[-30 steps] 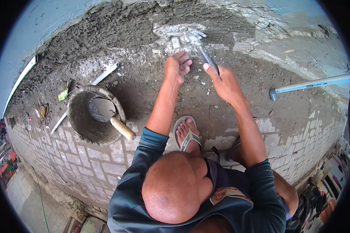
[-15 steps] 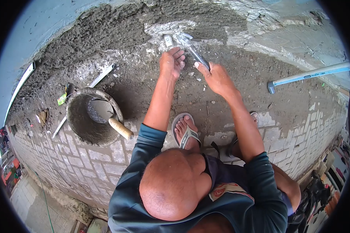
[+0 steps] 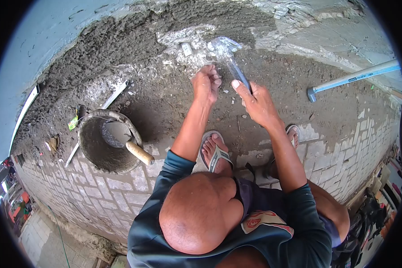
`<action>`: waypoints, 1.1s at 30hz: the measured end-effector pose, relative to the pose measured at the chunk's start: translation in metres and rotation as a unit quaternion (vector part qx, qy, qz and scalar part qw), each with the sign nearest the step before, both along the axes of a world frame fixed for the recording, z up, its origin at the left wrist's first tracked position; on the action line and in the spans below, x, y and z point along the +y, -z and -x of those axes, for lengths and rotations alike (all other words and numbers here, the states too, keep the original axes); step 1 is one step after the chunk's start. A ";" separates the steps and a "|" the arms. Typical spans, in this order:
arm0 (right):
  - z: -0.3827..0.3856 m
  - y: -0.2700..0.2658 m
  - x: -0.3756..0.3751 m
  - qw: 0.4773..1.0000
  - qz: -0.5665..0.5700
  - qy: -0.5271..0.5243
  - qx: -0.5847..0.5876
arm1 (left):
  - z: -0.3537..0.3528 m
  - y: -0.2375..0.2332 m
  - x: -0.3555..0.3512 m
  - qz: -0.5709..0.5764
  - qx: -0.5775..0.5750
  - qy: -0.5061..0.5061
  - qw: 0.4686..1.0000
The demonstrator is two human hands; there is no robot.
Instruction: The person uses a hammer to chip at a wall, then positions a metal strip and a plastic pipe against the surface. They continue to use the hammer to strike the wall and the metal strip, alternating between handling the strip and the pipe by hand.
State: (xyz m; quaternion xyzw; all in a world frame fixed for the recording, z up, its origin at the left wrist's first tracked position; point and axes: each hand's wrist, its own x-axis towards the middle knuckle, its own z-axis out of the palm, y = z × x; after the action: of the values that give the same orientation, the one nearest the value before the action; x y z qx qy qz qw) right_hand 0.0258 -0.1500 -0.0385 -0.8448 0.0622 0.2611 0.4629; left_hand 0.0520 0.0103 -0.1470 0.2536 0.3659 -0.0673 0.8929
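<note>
My right hand (image 3: 258, 105) is wrapped round the dark handle of a hammer (image 3: 237, 71), whose pale, dusty head lies near the foot of the wall. My left hand (image 3: 206, 84) has its fingers curled just left of the handle, below a chipped white patch (image 3: 200, 58); whatever it may hold is too hidden to tell. A small light block (image 3: 186, 49) sits in that patch, apart from both hands. Rough wet mortar (image 3: 134, 40) covers the lower wall around it.
A bucket (image 3: 94, 154) with a wooden-handled trowel (image 3: 140, 153) stands at the left, over a metal strip (image 3: 116, 94). A blue and white pipe (image 3: 357, 78) lies at the right. Paving bricks (image 3: 94, 190) spread behind the sandalled feet.
The hammer head has moved right, away from the small block. My left hand has shifted right and down, and its fingers are more curled. My right hand has moved slightly right and down.
</note>
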 end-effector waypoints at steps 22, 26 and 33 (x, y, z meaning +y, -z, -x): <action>0.016 0.020 -0.005 0.998 -0.038 -0.001 0.047 | -0.022 0.021 0.022 -0.211 -0.041 0.037 0.976; 0.018 0.023 -0.002 0.998 -0.054 0.016 0.034 | -0.026 0.033 0.030 -0.109 -0.054 -0.002 0.993; 0.021 0.036 0.002 0.997 -0.069 0.025 0.019 | -0.039 0.040 0.039 0.023 -0.091 -0.019 0.995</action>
State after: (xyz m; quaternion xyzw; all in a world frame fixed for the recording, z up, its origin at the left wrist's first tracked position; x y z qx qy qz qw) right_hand 0.0044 -0.1483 -0.0749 -0.8041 0.0743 0.2691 0.5249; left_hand 0.0908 0.0496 -0.1866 0.2309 0.2866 -0.0355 0.9291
